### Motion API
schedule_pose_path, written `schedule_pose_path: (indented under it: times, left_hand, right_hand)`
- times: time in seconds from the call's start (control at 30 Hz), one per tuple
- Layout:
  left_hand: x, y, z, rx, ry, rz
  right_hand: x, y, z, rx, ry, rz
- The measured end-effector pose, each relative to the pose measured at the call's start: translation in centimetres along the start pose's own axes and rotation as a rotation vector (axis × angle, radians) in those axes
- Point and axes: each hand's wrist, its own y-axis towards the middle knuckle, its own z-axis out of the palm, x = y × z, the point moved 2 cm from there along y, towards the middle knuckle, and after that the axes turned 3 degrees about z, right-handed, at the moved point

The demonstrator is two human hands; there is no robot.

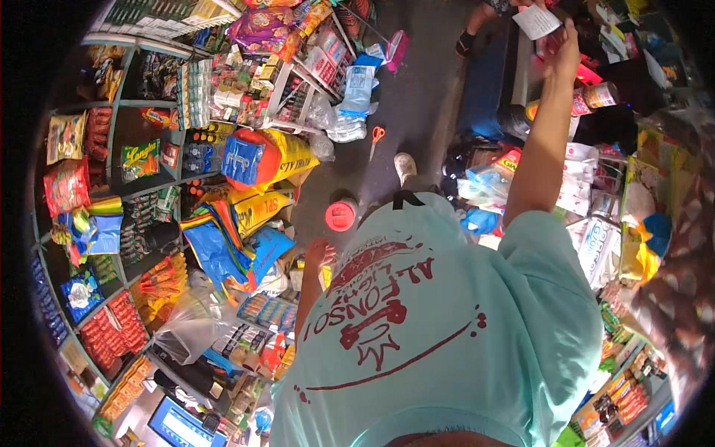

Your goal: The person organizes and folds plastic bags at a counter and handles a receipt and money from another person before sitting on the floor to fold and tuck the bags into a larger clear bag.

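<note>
My left hand (320, 252) hangs low at my side, fingers loosely apart and holding nothing. Beside it are packaged goods on the left, and a tub with a red lid (341, 217) stands on the floor ahead. My right arm stretches far forward over the dark blue counter (483, 84). At its end, my right hand (563, 51) is beside a white paper (536, 22) that bears writing. Blur and the small size hide whether the fingers grip this paper. A jar with a printed label (600, 96) lies just right of my forearm.
Orange-handled scissors (377, 136) lie on the dark floor (422, 84) before my shoe (405, 167). Shelves (146, 104) of packets line the left, with large yellow bags (290, 159) at their foot. Another person's leg (473, 28) shows beyond the counter. A lit screen (181, 424) is at lower left.
</note>
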Motion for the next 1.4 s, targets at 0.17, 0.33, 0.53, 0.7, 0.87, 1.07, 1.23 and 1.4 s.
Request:
schedule_pose_path:
  times: [0.17, 0.33, 0.53, 0.7, 0.87, 1.07, 1.23, 1.4]
  left_hand:
    - [-1.2, 0.8, 0.2, -0.052, -0.109, -0.033]
    - [-5.3, 1.1, 2.5, -0.049, -0.045, -0.004]
    - [-5.2, 0.5, 3.2, -0.055, -0.089, -0.022]
    - [-3.7, 1.2, 2.8, -0.066, -0.091, -0.124]
    - [-1.9, 1.4, 2.3, -0.090, -0.084, -0.077]
    - [-2.8, 0.9, 2.9, -0.055, -0.107, -0.020]
    - [-13.5, -3.9, 6.7, 0.022, 0.017, 0.554]
    - [-30.0, -13.9, 11.7, 0.024, -0.216, 0.673]
  right_hand:
    - [-3.5, -0.4, 0.6, -0.064, -0.109, -0.214]
    - [-5.6, 0.9, -1.7, -0.057, 0.144, -0.134]
    - [-5.3, 0.9, -1.4, 0.090, 0.330, 0.057]
    - [-6.0, 1.0, -2.1, 0.138, 0.382, 0.045]
    - [-6.4, 0.3, -3.1, 0.091, 0.447, 0.043]
    - [-7.5, -0.5, -4.5, -0.194, 0.357, 0.164]
    - [-11.9, -10.3, 0.9, 0.277, 0.274, 0.416]
    - [-18.6, -24.8, 5.3, 0.906, -0.562, 0.115]
